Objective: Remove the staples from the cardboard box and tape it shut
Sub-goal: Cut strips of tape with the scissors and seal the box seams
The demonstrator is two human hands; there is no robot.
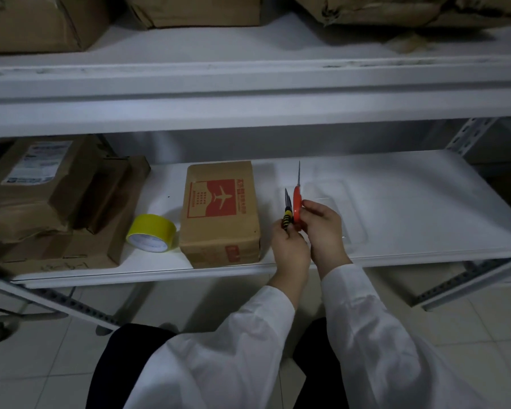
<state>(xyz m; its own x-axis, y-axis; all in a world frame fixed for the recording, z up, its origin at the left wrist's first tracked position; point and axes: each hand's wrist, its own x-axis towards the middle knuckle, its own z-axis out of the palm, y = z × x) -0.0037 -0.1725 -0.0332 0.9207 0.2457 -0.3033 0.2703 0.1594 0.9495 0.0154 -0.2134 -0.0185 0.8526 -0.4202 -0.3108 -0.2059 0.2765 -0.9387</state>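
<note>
You are facing a white metal shelving unit with two boards in view. The upper shelf [248,107] carries several worn brown cardboard cartons [36,22] along its back, some crushed and torn. On the lower shelf [410,184], the far left is filled by a stack of brown cardboard parcels [42,208]; the top one bears a white printed label and leans at a tilt.

The task's thing, a brown cardboard box printed with a red aeroplane panel [220,214], lies flat near the middle of the lower shelf, its near end close to the front edge. Its flaps look closed; you cannot tell from here whether any staples are in it.

To the right of the box sits a shallow clear plastic tray [353,215], partly hidden behind your hands. On the other side, just beside the box and between it and the parcel stack, a roll of yellow adhesive tape [151,233] lies tilted with its white core facing you.

Your hands meet close together over the shelf between the box and the tray. Your left hand [291,249] curls round a tool with a yellow-and-black striped handle [286,217], its dark tip pointing away from you. Your right hand [326,231] pinches an orange-handled tool with a thin metal blade [297,202], which also points away. The two tools stand side by side, almost touching. White sleeves cover both forearms.
</note>
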